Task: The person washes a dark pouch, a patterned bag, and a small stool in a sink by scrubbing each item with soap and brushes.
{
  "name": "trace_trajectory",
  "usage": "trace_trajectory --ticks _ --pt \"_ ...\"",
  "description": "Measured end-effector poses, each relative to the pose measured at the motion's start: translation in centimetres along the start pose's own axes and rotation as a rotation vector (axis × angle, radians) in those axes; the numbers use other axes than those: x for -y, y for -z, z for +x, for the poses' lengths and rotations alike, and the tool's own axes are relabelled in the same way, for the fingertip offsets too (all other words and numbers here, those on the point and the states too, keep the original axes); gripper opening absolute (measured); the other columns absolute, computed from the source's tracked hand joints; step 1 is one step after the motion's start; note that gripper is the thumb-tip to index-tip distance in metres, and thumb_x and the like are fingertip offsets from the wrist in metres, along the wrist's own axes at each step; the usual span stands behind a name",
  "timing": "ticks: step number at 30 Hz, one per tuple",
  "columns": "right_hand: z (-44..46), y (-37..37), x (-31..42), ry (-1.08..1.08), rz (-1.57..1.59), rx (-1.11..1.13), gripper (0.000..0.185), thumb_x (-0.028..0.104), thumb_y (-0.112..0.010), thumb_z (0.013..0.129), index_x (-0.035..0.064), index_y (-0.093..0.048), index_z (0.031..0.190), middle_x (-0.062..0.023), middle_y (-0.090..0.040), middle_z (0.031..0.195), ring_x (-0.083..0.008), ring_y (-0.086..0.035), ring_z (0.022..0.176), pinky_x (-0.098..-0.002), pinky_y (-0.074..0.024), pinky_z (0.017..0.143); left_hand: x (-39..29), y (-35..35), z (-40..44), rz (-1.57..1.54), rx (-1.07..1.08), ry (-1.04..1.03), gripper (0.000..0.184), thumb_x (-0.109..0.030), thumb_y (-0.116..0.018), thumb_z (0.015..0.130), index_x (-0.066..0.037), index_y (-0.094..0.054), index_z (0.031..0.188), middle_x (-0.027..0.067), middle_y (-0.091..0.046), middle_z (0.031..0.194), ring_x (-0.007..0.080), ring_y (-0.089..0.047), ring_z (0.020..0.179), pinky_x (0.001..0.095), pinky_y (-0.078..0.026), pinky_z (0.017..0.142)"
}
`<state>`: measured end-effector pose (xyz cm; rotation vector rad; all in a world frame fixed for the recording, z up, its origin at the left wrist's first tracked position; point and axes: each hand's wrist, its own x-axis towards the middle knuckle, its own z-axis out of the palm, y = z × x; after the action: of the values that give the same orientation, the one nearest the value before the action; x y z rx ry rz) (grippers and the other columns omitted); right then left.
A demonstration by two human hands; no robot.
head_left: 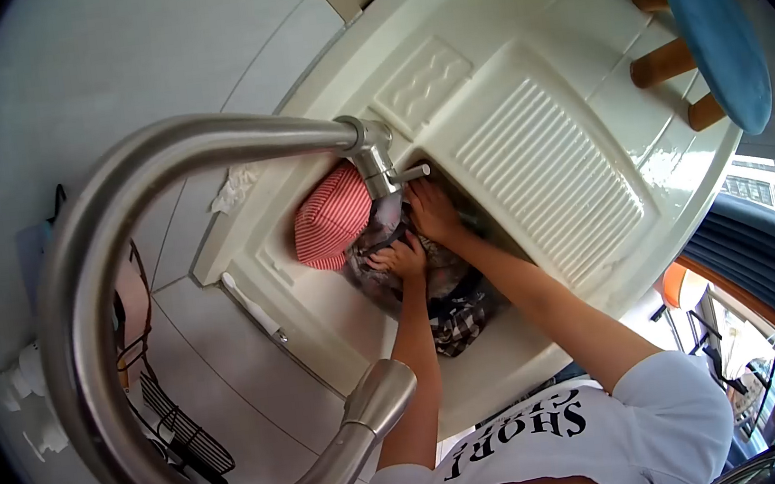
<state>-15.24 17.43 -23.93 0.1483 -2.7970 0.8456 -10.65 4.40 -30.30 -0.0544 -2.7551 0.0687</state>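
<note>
Dark, wet-looking clothes (444, 278) lie bunched in the basin, with a black-and-white checked part (459, 323) at the lower end. My left hand (399, 259) rests on them with its fingers spread. Farther up and to the right, my right hand (432, 210) lies on the cloth near the basin's inner wall, its fingers stretched out and the tips partly hidden below the tap lever. A red-and-white striped cloth (334, 217) sits against the basin's left side, just beside the dark clothes.
A large curved metal spout (81, 172) arches across the left. The tap (372, 160) stands at the basin's edge. Right of the basin is a ribbed washboard (553, 180). A white brush (249, 303) lies on the left ledge, and a blue stool (718, 42) is at upper right.
</note>
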Motion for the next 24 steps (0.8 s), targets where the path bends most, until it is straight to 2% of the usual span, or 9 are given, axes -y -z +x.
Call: trace_trajectory --ticks 2,9,11,13,14,19,21,22,24 --pt "-0.8 0.7 0.2 0.007 0.0 0.007 0.044 0.014 -0.047 0.073 -0.002 -0.043 0.113 -0.0168 -0.048 0.105 -0.0296 -0.045 0.097 -0.0379 -0.0361 0.082 -0.2 0.8 0.9 -0.089 0.052 0.043 0.053 -0.038 -0.047 0.077 0.003 -0.041 0.11 0.029 -0.021 0.122 0.0414 -0.026 0.104 0.0592 -0.015 0.09" --pt "-3.1 0.1 -0.2 -0.133 -0.092 0.211 0.035 0.012 -0.044 0.074 0.0024 -0.047 0.108 -0.0143 -0.052 0.094 -0.0278 -0.05 0.092 -0.0381 -0.0399 0.079 0.3 0.4 1.5 -0.095 0.069 -0.014 0.049 -0.038 -0.047 0.076 0.002 -0.043 0.106 0.0244 -0.026 0.121 0.0392 -0.028 0.103 0.0563 -0.018 0.09" --pt "1.0 -0.2 -0.1 -0.21 -0.059 0.491 0.028 0.014 -0.047 0.073 0.0042 -0.05 0.1 -0.0163 -0.053 0.091 -0.0285 -0.055 0.084 -0.0402 -0.0449 0.07 0.5 0.1 2.2 -0.062 -0.044 -0.028 0.046 -0.038 -0.047 0.077 0.0 -0.047 0.102 0.0243 -0.034 0.115 0.0403 -0.032 0.1 0.0566 -0.022 0.088" --pt "2.5 -0.5 0.3 -0.231 -0.014 0.443 0.03 0.014 -0.05 0.072 0.0021 -0.048 0.099 -0.0183 -0.053 0.09 -0.0322 -0.055 0.079 -0.0421 -0.045 0.065 0.7 0.0 3.0 0.058 -0.13 -0.107 0.043 -0.039 -0.049 0.076 -0.001 -0.052 0.097 0.0243 -0.041 0.108 0.041 -0.036 0.096 0.057 -0.024 0.087" --pt "1.9 -0.2 0.6 -0.259 0.028 0.404 0.032 0.014 -0.053 0.07 0.0 -0.046 0.098 -0.0203 -0.052 0.089 -0.0358 -0.055 0.073 -0.0441 -0.0452 0.061 1.7 -2.5 1.7 0.024 -0.222 -0.154 0.045 -0.039 -0.05 0.077 -0.001 -0.048 0.1 0.0268 -0.037 0.108 0.0423 -0.032 0.1 0.057 -0.022 0.088" --pt "-4.9 4.1 1.4 -0.342 0.231 0.259 0.051 0.007 -0.054 0.069 -0.0004 -0.031 0.114 -0.0239 -0.045 0.102 -0.0408 -0.048 0.091 -0.045 -0.0425 0.073 1.3 -0.6 3.1 -0.023 -0.079 -0.129 0.036 -0.036 -0.051 0.078 -0.003 -0.054 0.093 0.0224 -0.044 0.105 0.0391 -0.038 0.097 0.0538 -0.024 0.089" --pt "-8.4 6.8 2.4 -0.581 0.215 0.22 0.061 0.005 -0.054 0.07 0.0011 -0.024 0.123 -0.0258 -0.038 0.113 -0.0396 -0.046 0.096 -0.0448 -0.0437 0.073 1.8 -0.9 2.1 -0.048 -0.078 -0.133 0.035 -0.035 -0.05 0.079 -0.004 -0.054 0.093 0.0217 -0.044 0.106 0.038 -0.038 0.098 0.0524 -0.025 0.089" --pt "-10.3 7.2 2.2 -0.575 0.203 0.225 0.061 0.005 -0.054 0.07 0.0011 -0.024 0.123 -0.0258 -0.038 0.113 -0.0396 -0.046 0.096 -0.0448 -0.0437 0.073 1.7 0.0 2.6 -0.082 -0.04 -0.149 0.035 -0.035 -0.05 0.079 -0.004 -0.054 0.094 0.0212 -0.044 0.107 0.037 -0.038 0.099 0.0515 -0.025 0.09" --pt "-13.2 6.6 1.3 -0.75 0.1 0.263 0.067 0.007 -0.053 0.071 -0.0001 -0.019 0.128 -0.0276 -0.032 0.119 -0.0428 -0.042 0.102 -0.0432 -0.0388 0.084 1.5 2.4 3.2 -0.149 0.09 -0.152 0.037 -0.034 -0.05 0.078 -0.005 -0.053 0.101 0.0212 -0.041 0.112 0.0364 -0.035 0.106 0.0498 -0.025 0.091"
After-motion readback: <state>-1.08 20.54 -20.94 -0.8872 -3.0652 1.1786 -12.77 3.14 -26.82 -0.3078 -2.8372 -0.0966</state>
